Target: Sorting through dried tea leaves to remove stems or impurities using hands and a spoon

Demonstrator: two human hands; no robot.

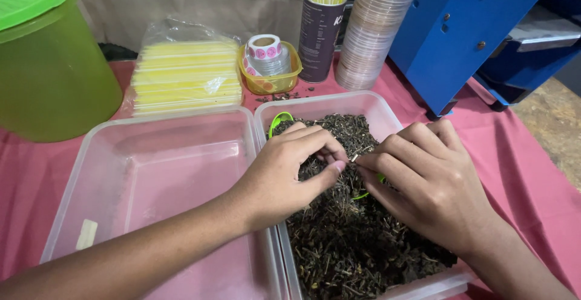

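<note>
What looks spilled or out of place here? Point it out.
A few dark dried-leaf crumbs lie spilled on the pink tablecloth, just behind the clear tub of dried leaves. A lone pale strip sits in the otherwise bare left tub.

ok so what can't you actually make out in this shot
- Head view: the small pale bit pinched between the left hand and right hand is too small to identify.
- The green object in the dried leaves is mostly buried and covered by both hands.
- The green tub is cut off by the left and top edges.
- The pale piece in the clear tray is too blurred to name.
</note>
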